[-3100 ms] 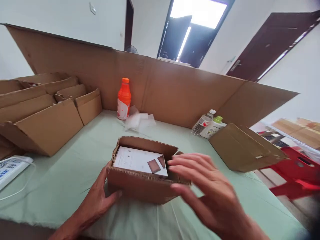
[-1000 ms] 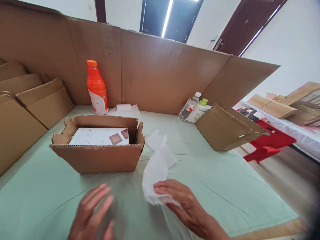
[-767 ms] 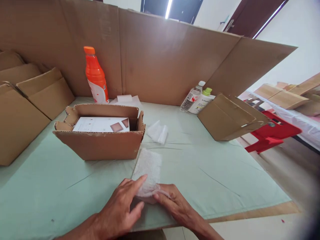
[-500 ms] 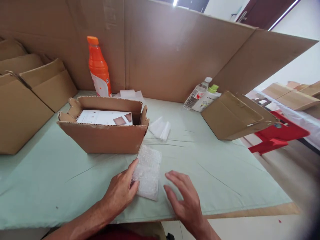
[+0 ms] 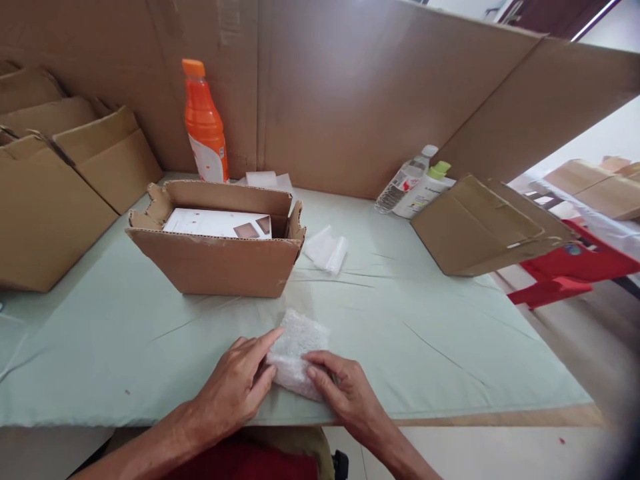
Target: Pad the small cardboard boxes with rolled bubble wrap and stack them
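A piece of clear bubble wrap lies on the green cloth near the table's front edge, its near part folded up into a thick band. My left hand grips its left edge, thumb and index finger a little apart on it. From the other side, my right hand pinches the folded part between thumb and fingers. Just beyond stands an open cardboard box, with a white printed box inside it. To the right of that box rests a crumpled sheet of clear plastic.
Several cardboard boxes stand at the left. An orange bottle is behind the open box. At the back right are a water bottle, a white bottle with a green cap and a tilted cardboard box. A cardboard wall closes the back.
My right hand has come leftward onto the bubble wrap, which lay flat before and is now folded shorter at its near end. My left hand stays at its left edge. The view has shifted slightly.
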{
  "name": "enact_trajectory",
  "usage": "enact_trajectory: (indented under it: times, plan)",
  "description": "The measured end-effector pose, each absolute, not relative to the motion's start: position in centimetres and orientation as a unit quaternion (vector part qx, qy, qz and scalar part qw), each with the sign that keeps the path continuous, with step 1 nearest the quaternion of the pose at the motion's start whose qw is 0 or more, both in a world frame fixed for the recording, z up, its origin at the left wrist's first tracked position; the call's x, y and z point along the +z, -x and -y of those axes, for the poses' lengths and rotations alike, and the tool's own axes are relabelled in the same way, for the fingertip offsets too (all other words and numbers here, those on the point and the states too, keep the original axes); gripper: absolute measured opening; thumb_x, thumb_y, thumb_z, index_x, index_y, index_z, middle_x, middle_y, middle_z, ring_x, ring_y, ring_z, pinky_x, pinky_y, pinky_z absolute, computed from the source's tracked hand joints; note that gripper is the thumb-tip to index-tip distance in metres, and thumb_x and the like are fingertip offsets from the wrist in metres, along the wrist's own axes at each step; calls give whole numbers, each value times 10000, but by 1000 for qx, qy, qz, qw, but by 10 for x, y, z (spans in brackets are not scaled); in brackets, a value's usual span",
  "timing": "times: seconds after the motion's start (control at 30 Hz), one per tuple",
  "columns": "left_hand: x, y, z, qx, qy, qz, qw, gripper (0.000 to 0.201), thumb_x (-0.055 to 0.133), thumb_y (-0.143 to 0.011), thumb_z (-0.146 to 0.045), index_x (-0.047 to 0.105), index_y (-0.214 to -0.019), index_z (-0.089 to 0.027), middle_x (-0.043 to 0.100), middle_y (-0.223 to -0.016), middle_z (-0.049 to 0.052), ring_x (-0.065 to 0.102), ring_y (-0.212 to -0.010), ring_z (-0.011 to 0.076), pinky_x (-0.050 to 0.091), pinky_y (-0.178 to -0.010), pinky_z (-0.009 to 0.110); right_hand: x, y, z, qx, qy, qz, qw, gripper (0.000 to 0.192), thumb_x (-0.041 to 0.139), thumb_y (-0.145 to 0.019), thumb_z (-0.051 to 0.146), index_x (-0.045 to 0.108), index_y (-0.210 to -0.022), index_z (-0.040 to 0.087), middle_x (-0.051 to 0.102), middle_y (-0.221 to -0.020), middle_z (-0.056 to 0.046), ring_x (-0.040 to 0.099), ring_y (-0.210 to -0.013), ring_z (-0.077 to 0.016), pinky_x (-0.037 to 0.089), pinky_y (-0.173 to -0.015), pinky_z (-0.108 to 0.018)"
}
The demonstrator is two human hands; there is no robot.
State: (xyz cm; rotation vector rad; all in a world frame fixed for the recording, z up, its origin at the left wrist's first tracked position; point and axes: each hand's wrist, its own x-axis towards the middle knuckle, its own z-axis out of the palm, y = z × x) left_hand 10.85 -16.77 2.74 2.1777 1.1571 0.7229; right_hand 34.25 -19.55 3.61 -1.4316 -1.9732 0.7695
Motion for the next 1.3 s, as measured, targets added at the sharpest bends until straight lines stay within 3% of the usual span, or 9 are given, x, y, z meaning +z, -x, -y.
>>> enact_trajectory:
  times: [0.1,0.23,0.47,0.6,0.77,0.83,1.0,1.17,1.3]
  plan:
    - [20,-119,157,229,-812,-457,280,500,510,-888,-160,519,-1388,-157,699,-780,13,636,-712,201,547,-744,369,39,-344,203,99,519,780,336,258,590,-946,237,645,-1197,208,732,-1113,-99,677,-991,-240,516,-842,-376]
    - [16,-123,150,235,-804,-474,273,431,535,-888,-210,591,-1313,-167,707,-864,49,636,-785,215,543,-812,418,35,-339,204,40,465,851,240,212,609,-934,239,651,-1139,201,727,-1102,-104,658,-945,-255,470,-815,-413]
    - [17,-114,169,333,-548,-517,567,728,588,-823,-205,315,-1497,-181,607,-1283,163,666,-1001,198,581,-745,305,22,-334,198,233,558,731,316,179,548,-968,274,706,-1021,208,757,-866,-49,689,-776,-193,536,-696,-301]
    - [14,-126,175,341,-472,-477,658,800,490,-780,-57,233,-1526,-183,664,-1082,81,677,-885,149,559,-765,271,27,-339,200,341,522,727,289,234,544,-973,365,738,-994,235,760,-860,-38,717,-783,-199,575,-712,-297]
    - [7,-137,179,391,-518,-470,598,767,504,-785,-62,325,-1519,-198,633,-956,24,650,-816,132,545,-773,250,30,-360,192,261,514,751,322,609,681,-870,555,573,-1405,285,637,-1383,-135,632,-1238,-325,572,-957,-436]
    - [3,-135,182,385,-566,-458,567,772,540,-779,-77,359,-1517,-215,661,-1015,42,667,-867,149,552,-819,262,32,-362,187,294,508,746,314,696,680,-846,619,531,-1440,289,674,-1326,-129,685,-1151,-307,600,-901,-395]
    - [3,-122,179,364,-654,-459,478,761,547,-736,-72,476,-1464,-279,712,-1074,31,694,-915,167,563,-867,260,46,-347,168,311,474,786,247,203,618,-938,448,696,-875,272,732,-798,-2,714,-765,-185,593,-729,-273]
    - [24,-110,165,396,-644,-456,470,678,549,-766,-107,517,-1418,-290,727,-1029,19,709,-885,161,586,-799,230,72,-330,155,343,462,793,202,249,676,-886,493,703,-1045,303,735,-950,-25,687,-775,-177,556,-559,-209]
    - [39,-106,158,475,-569,-478,472,538,528,-883,-187,491,-1415,-252,697,-1030,46,701,-861,145,598,-773,231,84,-314,149,340,494,766,230,305,652,-898,510,695,-1111,296,742,-981,-29,695,-811,-183,573,-630,-219]
